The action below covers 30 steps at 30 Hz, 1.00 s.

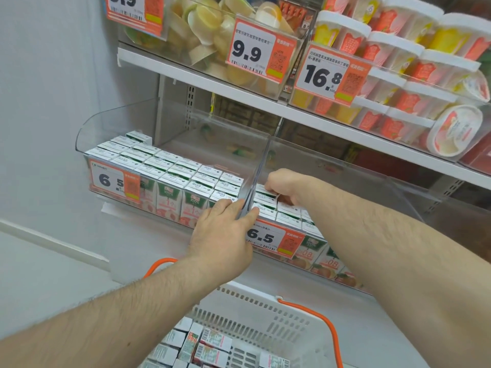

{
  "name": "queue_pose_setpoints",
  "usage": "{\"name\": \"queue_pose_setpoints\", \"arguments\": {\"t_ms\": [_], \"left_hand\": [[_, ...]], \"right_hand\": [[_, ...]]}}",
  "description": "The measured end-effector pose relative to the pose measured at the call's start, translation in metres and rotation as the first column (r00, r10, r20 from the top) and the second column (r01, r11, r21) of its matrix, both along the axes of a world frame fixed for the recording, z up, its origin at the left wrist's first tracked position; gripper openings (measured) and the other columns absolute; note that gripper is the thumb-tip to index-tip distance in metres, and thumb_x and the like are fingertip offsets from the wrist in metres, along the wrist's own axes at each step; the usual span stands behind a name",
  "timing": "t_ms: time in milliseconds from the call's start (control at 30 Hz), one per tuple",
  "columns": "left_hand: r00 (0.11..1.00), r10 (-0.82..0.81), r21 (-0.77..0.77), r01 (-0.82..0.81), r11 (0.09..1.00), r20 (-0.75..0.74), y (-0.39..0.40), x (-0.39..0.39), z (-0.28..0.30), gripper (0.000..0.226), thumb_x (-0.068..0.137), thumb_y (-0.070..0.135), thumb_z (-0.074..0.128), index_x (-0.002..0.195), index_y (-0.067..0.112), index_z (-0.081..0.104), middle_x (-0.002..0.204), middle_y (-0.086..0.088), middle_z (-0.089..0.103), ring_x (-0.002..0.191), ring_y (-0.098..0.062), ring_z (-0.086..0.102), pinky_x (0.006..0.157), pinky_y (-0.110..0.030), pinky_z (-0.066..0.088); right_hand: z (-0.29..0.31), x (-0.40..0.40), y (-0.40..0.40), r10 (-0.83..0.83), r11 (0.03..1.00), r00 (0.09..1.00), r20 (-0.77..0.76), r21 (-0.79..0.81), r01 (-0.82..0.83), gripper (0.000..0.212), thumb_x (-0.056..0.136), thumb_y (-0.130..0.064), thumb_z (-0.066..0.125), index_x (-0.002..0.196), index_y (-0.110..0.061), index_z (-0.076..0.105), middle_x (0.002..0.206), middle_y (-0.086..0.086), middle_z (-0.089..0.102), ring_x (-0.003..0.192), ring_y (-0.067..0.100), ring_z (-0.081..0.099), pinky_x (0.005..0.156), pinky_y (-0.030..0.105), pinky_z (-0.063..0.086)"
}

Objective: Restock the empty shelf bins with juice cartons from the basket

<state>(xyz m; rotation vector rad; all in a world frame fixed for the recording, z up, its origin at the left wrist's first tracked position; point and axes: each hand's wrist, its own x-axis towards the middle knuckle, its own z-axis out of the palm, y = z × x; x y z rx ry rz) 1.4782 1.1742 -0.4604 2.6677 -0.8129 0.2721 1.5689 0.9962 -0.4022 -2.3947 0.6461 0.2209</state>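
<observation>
Head view: price tags (275, 239) read 6.5; cartons (192, 201) "100%".

1 view only, from a head-worn wide-angle camera. It faces forward and slightly down at a shop shelf unit, close enough that both forearms enter from the lower edge. The clear juice-carton bins (170, 144) sit at mid-frame, the upper shelf (265, 102) crosses the top, and the white basket (265, 322) lies directly below. Straight edges bow toward the frame borders.
</observation>
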Motion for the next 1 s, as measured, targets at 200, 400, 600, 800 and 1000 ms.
{"name": "queue_pose_setpoints", "arguments": {"t_ms": [200, 400, 600, 800, 1000], "left_hand": [[1.0, -0.015, -0.015, 0.015, 1.0, -0.017, 0.0, -0.001, 0.002, 0.071, 0.091, 0.034, 0.049, 0.154, 0.031, 0.018, 0.158, 0.002, 0.023, 0.144, -0.021, 0.015, 0.119, -0.041, 0.014], [1.0, -0.02, -0.24, 0.015, 0.971, -0.016, 0.008, -0.005, 0.015, 0.063, 0.084, 0.023, 0.058, 0.143, 0.027, 0.035, 0.148, 0.002, 0.031, 0.129, -0.021, 0.038, 0.107, -0.035, 0.03], [0.985, -0.167, -0.184, 0.157, 0.97, -0.043, 0.02, -0.015, 0.01, 0.049, 0.085, 0.023, 0.057, 0.133, 0.023, 0.048, 0.123, 0.005, 0.046, 0.104, -0.019, 0.053, 0.088, -0.035, 0.044], [0.91, -0.269, 0.135, 0.323, 0.937, -0.314, 0.025, -0.025, -0.027, 0.036, 0.085, 0.022, 0.057, 0.12, 0.027, 0.055, 0.108, 0.011, 0.057, 0.087, -0.012, 0.049, 0.078, -0.027, 0.043], [0.842, -0.221, 0.364, 0.429, 0.826, -0.491, 0.026, -0.035, -0.072, 0.041, 0.09, 0.024, 0.054, 0.131, 0.026, 0.053, 0.125, 0.007, 0.058, 0.111, -0.017, 0.056, 0.094, -0.034, 0.047]], "right_hand": [[-0.001, -0.007, 0.003, 0.022, 0.995, 0.999, -0.034, -0.095, -0.025, 0.021, 0.097, -0.016, 0.037, 0.079, -0.013, 0.049, 0.077, 0.007, 0.049, 0.064, 0.021, 0.044, 0.062, 0.033, 0.037], [0.007, -0.013, 0.004, 0.061, 0.984, 0.997, -0.054, -0.166, -0.069, 0.021, 0.098, -0.029, 0.049, 0.097, -0.009, 0.055, 0.094, 0.008, 0.059, 0.076, 0.021, 0.055, 0.068, 0.034, 0.046], [0.015, -0.067, 0.024, 0.032, 0.972, 0.806, 0.59, -0.207, 0.112, 0.01, 0.083, -0.024, 0.063, 0.077, -0.017, 0.064, 0.079, -0.003, 0.065, 0.08, 0.017, 0.061, 0.068, 0.025, 0.042], [-0.05, -0.172, 0.067, 0.181, 0.982, 0.754, 0.631, -0.079, -0.169, 0.028, 0.073, -0.01, 0.065, 0.053, -0.023, 0.052, 0.05, -0.012, 0.052, 0.052, 0.002, 0.047, 0.052, 0.018, 0.037], [-0.143, -0.194, 0.049, 0.069, 0.991, 0.953, 0.294, 0.093, -0.1, 0.023, 0.082, -0.013, 0.067, 0.06, -0.015, 0.059, 0.06, -0.004, 0.057, 0.059, 0.013, 0.051, 0.057, 0.028, 0.043]]}}
